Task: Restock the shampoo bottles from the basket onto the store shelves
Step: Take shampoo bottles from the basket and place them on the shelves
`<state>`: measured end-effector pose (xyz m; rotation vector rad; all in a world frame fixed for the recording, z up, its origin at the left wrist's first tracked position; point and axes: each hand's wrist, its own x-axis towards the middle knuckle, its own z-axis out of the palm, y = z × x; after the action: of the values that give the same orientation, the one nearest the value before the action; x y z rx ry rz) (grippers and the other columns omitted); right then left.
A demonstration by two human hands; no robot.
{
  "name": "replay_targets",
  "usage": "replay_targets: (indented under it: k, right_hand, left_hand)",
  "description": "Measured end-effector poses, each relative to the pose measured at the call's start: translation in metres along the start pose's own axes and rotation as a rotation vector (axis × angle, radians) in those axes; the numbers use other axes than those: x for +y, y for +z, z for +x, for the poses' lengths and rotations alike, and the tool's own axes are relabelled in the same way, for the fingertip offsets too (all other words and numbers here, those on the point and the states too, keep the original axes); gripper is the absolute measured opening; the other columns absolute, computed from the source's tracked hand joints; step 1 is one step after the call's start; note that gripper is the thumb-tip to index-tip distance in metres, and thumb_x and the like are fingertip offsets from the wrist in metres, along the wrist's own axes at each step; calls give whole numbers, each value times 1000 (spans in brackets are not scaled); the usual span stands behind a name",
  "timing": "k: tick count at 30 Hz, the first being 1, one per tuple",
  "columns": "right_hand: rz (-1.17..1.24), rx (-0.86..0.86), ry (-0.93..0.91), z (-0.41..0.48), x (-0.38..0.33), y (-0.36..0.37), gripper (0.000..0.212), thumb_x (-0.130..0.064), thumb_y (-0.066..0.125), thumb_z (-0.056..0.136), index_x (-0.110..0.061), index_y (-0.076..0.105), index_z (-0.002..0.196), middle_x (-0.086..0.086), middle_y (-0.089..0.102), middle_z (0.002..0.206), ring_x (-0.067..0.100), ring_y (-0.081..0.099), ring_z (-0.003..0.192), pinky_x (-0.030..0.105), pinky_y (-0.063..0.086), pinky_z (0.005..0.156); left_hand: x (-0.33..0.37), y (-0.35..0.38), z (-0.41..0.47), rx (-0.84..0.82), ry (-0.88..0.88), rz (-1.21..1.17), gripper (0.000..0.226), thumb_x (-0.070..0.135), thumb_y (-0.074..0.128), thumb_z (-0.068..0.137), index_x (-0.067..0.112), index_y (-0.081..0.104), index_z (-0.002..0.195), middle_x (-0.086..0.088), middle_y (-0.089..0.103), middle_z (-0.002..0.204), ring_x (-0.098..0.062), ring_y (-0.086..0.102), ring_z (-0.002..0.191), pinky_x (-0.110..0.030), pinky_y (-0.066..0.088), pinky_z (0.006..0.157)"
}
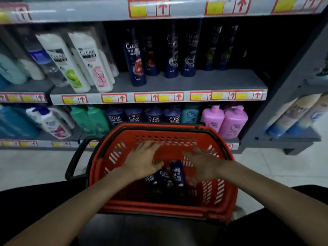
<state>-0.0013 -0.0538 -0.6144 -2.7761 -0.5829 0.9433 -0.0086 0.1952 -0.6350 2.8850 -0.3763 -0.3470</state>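
Red plastic basket (165,208) sat low before the shelves, and both hands were down over it! The left hand (143,157) and right hand (200,164) hung above the dark blue shampoo bottles (174,173) lying in the bottom, fingers (149,145) stretched and apart, gripping nothing, though blur softened them. Best play, I'd judge: wrap one bottle round its body, lift it clear of the rim, then stand it label-out on the open stretch of the middle shelf (221,80) beside the matching dark bottles (134,57). Pale tiled floor (35,166) lay underneath, the aisle was dim, and price tags (113,98) lined the shelf edges.
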Motion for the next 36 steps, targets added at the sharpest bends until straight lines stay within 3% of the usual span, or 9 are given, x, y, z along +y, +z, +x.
replay_targets:
  k: [4, 9, 13, 16, 22, 27, 31, 36]
  right_hand:
    - [-32, -69, -23, 12, 10, 50, 61, -32, 72, 90, -14, 49, 143, 18, 54, 139, 39, 56, 125, 45, 48, 100]
    - [-137, -117, -36, 19, 24, 76, 27, -24, 62, 96, -12, 66, 120, 14, 67, 116, 36, 65, 107, 42, 55, 89]
    - [-300, -170, -46, 24, 24, 81, 35, -17, 55, 99, -16, 57, 134, 12, 57, 130, 33, 60, 118, 41, 52, 96]
    - [-379, -244, -51, 28, 21, 78, 39, -14, 52, 102, -15, 53, 141, 12, 54, 136, 33, 57, 125, 41, 50, 96]
    - [-395, -243, -55, 25, 19, 74, 36, -22, 56, 100, -15, 61, 135, 10, 63, 132, 31, 64, 120, 42, 56, 93]
    - [-388, -228, -49, 24, 27, 78, 46, -21, 54, 101, -15, 50, 147, 12, 56, 144, 33, 58, 129, 44, 52, 100]
    - [-342, -240, -57, 23, 39, 83, 41, -21, 54, 101, -16, 57, 141, 10, 57, 142, 32, 57, 129, 42, 52, 99]
    - [-340, -211, -69, 19, 51, 88, 36, -21, 53, 102, -18, 60, 138, 12, 60, 139, 34, 59, 127, 48, 52, 101]
  left_hand:
    - [-19, 51, 6, -207, -23, 48, 81, 60, 60, 92, 37, 23, 160, 2, 28, 163, -27, 33, 149, -50, 41, 115]
    - [-36, 91, 23, -396, 3, 124, 89, 59, 68, 87, 33, 24, 160, -1, 33, 159, -27, 39, 145, -49, 39, 115]
    - [-35, 108, 39, -452, 107, 265, 86, 62, 67, 86, 31, 31, 157, -5, 38, 154, -30, 39, 143, -44, 36, 115]
    - [-31, 124, 58, -466, 194, 377, 74, 50, 64, 93, 29, 32, 157, -8, 40, 152, -32, 40, 142, -46, 38, 111]
    - [-31, 156, 98, -523, 321, 591, 78, 43, 69, 91, 25, 32, 158, -6, 39, 152, -31, 40, 142, -46, 39, 112]
    - [-31, 178, 120, -531, 477, 729, 63, 41, 66, 93, 29, 42, 150, 3, 47, 146, -26, 45, 133, -44, 39, 106]
    - [-28, 186, 133, -548, 527, 806, 44, 22, 52, 103, 27, 46, 146, 5, 51, 145, -24, 46, 133, -41, 40, 103]
    - [-23, 191, 141, -554, 626, 873, 34, 24, 51, 103, 27, 55, 137, 6, 56, 141, -22, 49, 132, -38, 39, 100]
